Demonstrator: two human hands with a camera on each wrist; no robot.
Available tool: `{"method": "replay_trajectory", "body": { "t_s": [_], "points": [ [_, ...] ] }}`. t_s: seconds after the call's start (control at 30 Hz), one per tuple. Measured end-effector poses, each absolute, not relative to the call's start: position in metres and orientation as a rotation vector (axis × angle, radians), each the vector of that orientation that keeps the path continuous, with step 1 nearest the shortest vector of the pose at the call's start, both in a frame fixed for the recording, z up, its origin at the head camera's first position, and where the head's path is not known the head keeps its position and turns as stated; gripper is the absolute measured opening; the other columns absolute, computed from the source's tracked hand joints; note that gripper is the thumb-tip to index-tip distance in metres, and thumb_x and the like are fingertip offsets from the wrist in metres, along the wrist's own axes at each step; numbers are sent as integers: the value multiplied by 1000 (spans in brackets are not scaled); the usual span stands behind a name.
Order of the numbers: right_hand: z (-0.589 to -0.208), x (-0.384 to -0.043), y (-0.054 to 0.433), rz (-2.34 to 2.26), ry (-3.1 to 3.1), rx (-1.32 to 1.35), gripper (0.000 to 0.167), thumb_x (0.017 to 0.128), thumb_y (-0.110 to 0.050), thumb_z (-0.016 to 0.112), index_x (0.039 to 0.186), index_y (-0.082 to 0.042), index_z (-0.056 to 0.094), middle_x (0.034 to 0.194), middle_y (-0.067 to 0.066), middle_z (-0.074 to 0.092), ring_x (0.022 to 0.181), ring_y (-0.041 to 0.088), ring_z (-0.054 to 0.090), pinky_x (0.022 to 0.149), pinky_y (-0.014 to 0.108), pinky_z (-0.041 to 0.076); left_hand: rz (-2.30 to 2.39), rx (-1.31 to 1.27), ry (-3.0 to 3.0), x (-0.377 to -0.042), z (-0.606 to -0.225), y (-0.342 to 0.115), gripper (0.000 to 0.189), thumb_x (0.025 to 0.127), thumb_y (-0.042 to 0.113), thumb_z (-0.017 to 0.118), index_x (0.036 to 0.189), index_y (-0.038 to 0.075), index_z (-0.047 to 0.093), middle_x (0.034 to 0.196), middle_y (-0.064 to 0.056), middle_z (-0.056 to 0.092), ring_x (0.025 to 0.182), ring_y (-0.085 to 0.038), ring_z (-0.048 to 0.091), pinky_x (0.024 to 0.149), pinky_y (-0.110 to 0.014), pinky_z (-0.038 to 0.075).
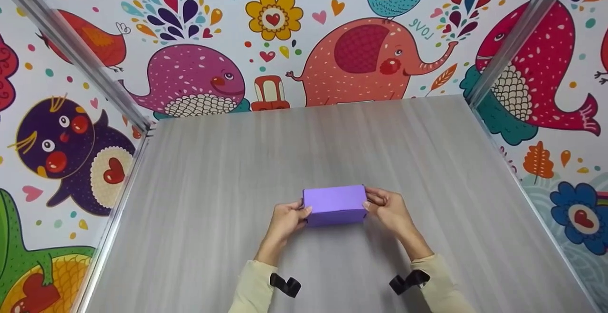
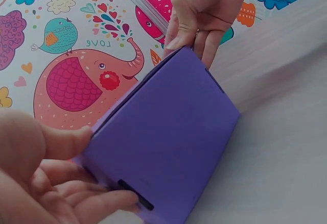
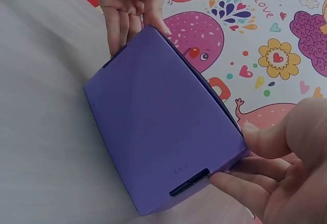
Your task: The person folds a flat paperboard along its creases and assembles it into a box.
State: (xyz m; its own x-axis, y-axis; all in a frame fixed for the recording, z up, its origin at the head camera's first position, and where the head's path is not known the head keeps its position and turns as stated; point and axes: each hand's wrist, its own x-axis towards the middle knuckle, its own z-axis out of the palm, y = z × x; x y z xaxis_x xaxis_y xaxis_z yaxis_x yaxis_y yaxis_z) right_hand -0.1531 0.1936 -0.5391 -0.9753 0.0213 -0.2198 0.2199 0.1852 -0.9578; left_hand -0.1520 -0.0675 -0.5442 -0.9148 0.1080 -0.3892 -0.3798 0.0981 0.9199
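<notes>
A purple cardboard box (image 1: 334, 199) is held between both hands over the grey table, its lid side facing up. My left hand (image 1: 287, 219) grips the left end, thumb on the near top corner and fingers against the end. At the opposite end, my right hand (image 1: 390, 209) grips in the same way. Dark slots show near the box's ends in both wrist views, with a fingertip beside the slot (image 2: 135, 195) in the left one. A dark seam runs along one upper edge of the box (image 3: 153, 117). What the box contains is hidden.
The wood-grained grey table (image 1: 228, 170) spreads around the hands. Cartoon-printed panels (image 1: 275, 66) stand behind and at both sides, with metal posts (image 1: 517, 42) at the corners. Black straps (image 1: 286, 285) hang at the sleeve cuffs.
</notes>
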Motion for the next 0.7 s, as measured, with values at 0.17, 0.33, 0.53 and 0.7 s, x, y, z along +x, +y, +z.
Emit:
{"method": "replay_trajectory", "body": {
  "t_s": [0.17, 0.33, 0.53, 0.7],
  "points": [
    [-537, -152, 190, -1898, 2311, 271, 43, 92, 6, 62, 135, 10, 57, 132, 28, 62, 120, 27, 63, 84, 14, 55, 1872, -271, 2015, -153, -543, -68, 53, 93, 13, 68, 139, -9, 50, 140, -27, 55, 122, -34, 63, 99, -44, 55],
    [-537, -150, 189, -1893, 2335, 274, 43, 93, 6, 62, 135, 9, 56, 132, 28, 62, 124, 32, 62, 87, 14, 55, 1878, -245, 2011, -152, -543, -70, 56, 94, 16, 68, 140, -9, 49, 143, -27, 52, 127, -36, 58, 103, -46, 52],
    [-540, -142, 189, -1807, 2437, 151, 45, 95, 1, 63, 139, 7, 54, 138, 25, 59, 128, 36, 59, 98, 25, 54, 1890, -221, 2090, -142, -543, -67, 56, 95, 16, 66, 141, -11, 48, 142, -26, 54, 130, -35, 57, 103, -44, 53],
    [-538, -134, 186, -1646, 2644, 14, 47, 93, 3, 64, 138, 9, 53, 136, 26, 61, 123, 40, 63, 101, 43, 54, 1882, -170, 2196, -137, -544, -66, 53, 93, 11, 67, 134, -17, 51, 132, -30, 62, 121, -35, 64, 95, -39, 58]
  ]
}}
